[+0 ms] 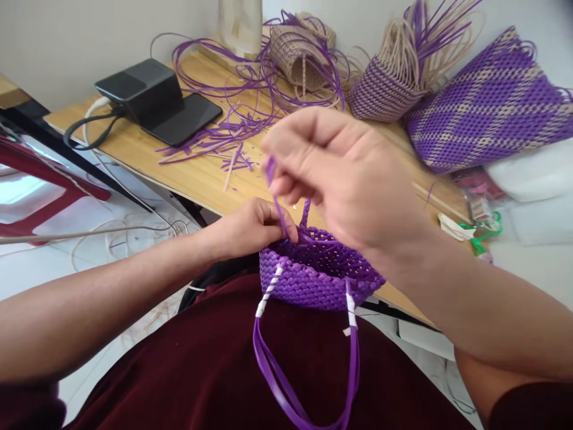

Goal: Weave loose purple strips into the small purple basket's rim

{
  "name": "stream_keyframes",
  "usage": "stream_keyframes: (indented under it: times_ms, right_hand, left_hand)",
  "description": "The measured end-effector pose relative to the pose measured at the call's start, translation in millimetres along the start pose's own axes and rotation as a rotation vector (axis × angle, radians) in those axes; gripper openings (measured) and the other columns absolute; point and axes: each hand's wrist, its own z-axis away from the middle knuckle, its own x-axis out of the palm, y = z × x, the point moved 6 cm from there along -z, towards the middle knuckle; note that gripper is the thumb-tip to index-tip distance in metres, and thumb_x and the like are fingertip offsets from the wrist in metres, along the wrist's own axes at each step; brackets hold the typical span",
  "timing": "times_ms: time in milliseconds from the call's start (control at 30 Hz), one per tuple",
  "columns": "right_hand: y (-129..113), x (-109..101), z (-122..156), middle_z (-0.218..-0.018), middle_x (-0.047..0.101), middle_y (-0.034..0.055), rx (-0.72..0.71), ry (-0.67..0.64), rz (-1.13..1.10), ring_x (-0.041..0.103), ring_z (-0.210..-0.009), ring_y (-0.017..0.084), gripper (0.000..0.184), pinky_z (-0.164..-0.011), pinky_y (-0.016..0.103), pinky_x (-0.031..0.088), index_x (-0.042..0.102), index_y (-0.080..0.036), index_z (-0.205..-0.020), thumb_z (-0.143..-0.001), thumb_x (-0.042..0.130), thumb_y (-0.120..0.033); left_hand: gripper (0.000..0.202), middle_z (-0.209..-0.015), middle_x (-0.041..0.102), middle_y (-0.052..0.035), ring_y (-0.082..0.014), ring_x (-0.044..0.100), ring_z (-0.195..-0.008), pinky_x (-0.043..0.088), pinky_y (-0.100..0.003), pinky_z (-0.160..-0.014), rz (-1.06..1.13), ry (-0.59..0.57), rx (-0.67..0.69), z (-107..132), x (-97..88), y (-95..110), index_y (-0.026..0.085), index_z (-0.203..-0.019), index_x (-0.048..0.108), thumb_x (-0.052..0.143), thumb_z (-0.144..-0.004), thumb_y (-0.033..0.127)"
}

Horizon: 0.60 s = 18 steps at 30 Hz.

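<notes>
A small purple woven basket [313,283] rests at my lap against the table edge, its opening facing up. A loose handle of purple strips [280,382], wrapped in white at both ends, hangs from its near rim over my dark red clothing. My left hand [264,227] pinches the basket's far left rim, where a thin purple strip [281,214] comes out. Raised above the basket, my right hand [331,173] is closed on the upper end of that strip and slightly blurred. Part of a braided purple handle [305,214] shows behind the rim.
Purple and beige strip cuttings [237,137] litter the wooden table [201,173]. A black device [138,89] with cables stands at left. Coiled purple strips [201,54], a partly woven basket [385,89] and a large purple-beige woven bag [487,107] lie behind. Green-handled scissors [486,233] are at right.
</notes>
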Motion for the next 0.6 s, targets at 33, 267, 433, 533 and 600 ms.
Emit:
stream_keyframes:
  times_ms: [33,267,433,533,600]
  right_hand:
    - [4.5,-14.2,-4.1,-0.078,0.061,-0.003,0.022,0.096,-0.029,0.058,-0.066,0.007,0.012,-0.057,0.018,0.048,0.059,-0.018,-0.084,-0.095,0.06,-0.023]
    - [47.0,-56.4,9.1,-0.075,0.061,-0.0002,0.094,0.118,0.33,0.058,-0.064,0.011,0.027,-0.062,0.024,0.048,0.058,-0.019,-0.084,-0.092,0.064,-0.045]
    - [35.9,-48.0,35.4,-0.082,0.064,0.0042,-0.027,-0.155,1.016,0.057,-0.079,0.017,0.014,-0.075,0.03,0.041,0.064,-0.017,-0.086,-0.091,0.051,-0.015]
    - [35.9,-45.6,41.9,-0.091,0.067,0.0059,0.027,-0.323,1.176,0.059,-0.084,0.018,0.023,-0.076,0.029,0.039,0.066,-0.017,-0.092,-0.083,0.048,-0.005]
    - [39.2,-45.8,43.7,-0.091,0.069,0.0054,0.115,-0.415,1.196,0.06,-0.082,0.018,0.029,-0.073,0.028,0.039,0.067,-0.018,-0.097,-0.08,0.049,-0.004]
  left_hand:
    - [0.01,-0.073,0.07,0.0024,-0.0158,0.068,-0.076,0.054,-0.026,-0.076,-0.058,-0.137,-0.008,0.0,3.1,0.1,0.018,-0.075,0.073,0.066,-0.072,0.011]
    - [0.017,-0.092,0.075,-0.0055,-0.0172,0.068,-0.084,0.053,-0.026,-0.08,-0.178,-0.444,0.036,5.9,2.2,2.9,0.017,-0.091,0.076,0.067,-0.084,0.029]
    - [0.02,-0.097,0.076,-0.0068,-0.0191,0.069,-0.089,0.054,-0.029,-0.082,-0.237,-0.388,0.126,6.5,-1.0,4.9,0.019,-0.098,0.076,0.06,-0.087,0.022]
    - [0.03,-0.108,0.074,-0.0065,-0.0196,0.068,-0.097,0.052,-0.029,-0.087,-0.397,-0.413,0.248,7.8,-5.4,18.8,0.022,-0.104,0.077,0.057,-0.084,0.011]
    - [0.034,-0.107,0.073,-0.006,-0.0194,0.068,-0.096,0.051,-0.029,-0.088,-0.505,-0.439,0.349,10.0,-7.1,37.5,0.025,-0.1,0.079,0.056,-0.082,0.007]
